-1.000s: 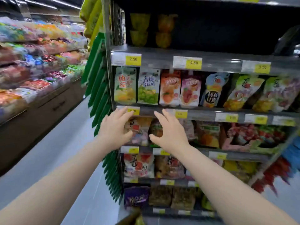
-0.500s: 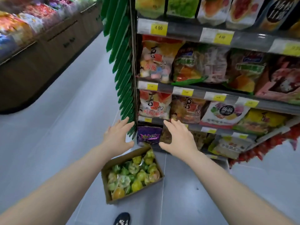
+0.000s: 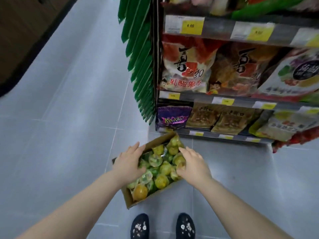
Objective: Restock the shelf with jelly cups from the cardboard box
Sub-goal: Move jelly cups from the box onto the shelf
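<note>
Grey tiled floor (image 3: 69,135) lies open to the left of the shelf (image 3: 241,100), whose yellow price tag (image 3: 190,25) reads 4.00. Just beside the shelf's bottom corner, on the floor, sits the cardboard box (image 3: 128,199) of green and yellow jelly cups (image 3: 162,168). The left hand (image 3: 128,161) and right hand (image 3: 193,164) rest on the cups, fingers loosely spread, gripping nothing.

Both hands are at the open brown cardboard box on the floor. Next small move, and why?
The left hand and right hand lie open over the green and yellow plastic jelly cups in the brown cardboard box, gripping nothing yet. So probably: close each hand around a few cups.
</note>
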Demonstrator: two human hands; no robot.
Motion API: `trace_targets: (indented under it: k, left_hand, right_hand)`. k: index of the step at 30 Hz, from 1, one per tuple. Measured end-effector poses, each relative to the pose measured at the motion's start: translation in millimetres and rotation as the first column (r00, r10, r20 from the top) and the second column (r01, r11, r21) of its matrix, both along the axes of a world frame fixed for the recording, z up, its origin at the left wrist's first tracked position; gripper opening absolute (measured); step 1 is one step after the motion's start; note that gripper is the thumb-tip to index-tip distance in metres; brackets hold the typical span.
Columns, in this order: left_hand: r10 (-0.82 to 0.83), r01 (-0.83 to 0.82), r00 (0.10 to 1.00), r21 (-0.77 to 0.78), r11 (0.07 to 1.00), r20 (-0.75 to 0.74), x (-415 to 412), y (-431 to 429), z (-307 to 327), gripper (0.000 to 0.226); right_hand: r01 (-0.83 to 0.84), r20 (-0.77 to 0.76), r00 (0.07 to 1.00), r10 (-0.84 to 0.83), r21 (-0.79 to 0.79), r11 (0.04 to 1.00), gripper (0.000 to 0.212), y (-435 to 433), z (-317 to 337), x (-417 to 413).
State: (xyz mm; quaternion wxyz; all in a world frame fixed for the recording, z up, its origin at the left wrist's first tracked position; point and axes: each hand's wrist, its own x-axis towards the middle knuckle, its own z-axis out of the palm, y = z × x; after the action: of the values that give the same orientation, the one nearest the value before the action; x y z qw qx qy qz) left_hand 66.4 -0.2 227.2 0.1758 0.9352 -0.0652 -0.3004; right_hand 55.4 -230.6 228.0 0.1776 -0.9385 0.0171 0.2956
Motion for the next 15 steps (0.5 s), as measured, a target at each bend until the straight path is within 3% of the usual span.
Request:
trace_targets:
  k: [5,11,15]
  left_hand:
    - [0.045,-0.044,0.998,0.009,0.999,-0.037,-7,0,-108,0.083]
    - [0.356,-0.375,0.921,-0.115,0.92,-0.157,-5,-27,-245,0.088]
    - [0.412,-0.446,0.887,-0.164,0.88,-0.207,2,-37,-321,0.092]
  right_hand:
    - [-0.037,-0.037,0.999,0.037,-0.019,0.999,0.075,15,-112,5]
    - [-0.021,-0.075,0.997,0.02,-0.013,1.0,0.075,20,-246,9]
    - [-0.079,-0.027,0.997,0.078,-0.047,0.996,0.076,18,-307,16]
